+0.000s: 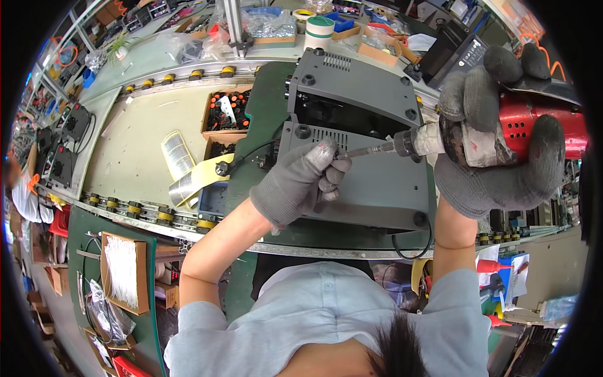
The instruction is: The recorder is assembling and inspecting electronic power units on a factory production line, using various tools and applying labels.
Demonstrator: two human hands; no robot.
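Observation:
My right hand [490,183], in a grey work glove, grips a red electric screwdriver [543,122] held sideways, its long bit [372,149] aimed left. At the bit's tip my left hand [294,182], gloved too, has thumb and fingers pinched together. Whatever lies between those fingertips is too small to make out. Both hands are above a dark grey metal housing [377,195] with round feet and vent slots. A second grey housing [364,81] lies just beyond it. A black cord with a plug [223,168] runs out from the nearer housing's left.
Left of the housings stand a box of black and orange parts [226,113] and a box of small dark pieces [223,144], with a yellow label strip [204,179] nearby. Roller rails [164,215] border the bench. A white tape roll [319,31] stands at the back.

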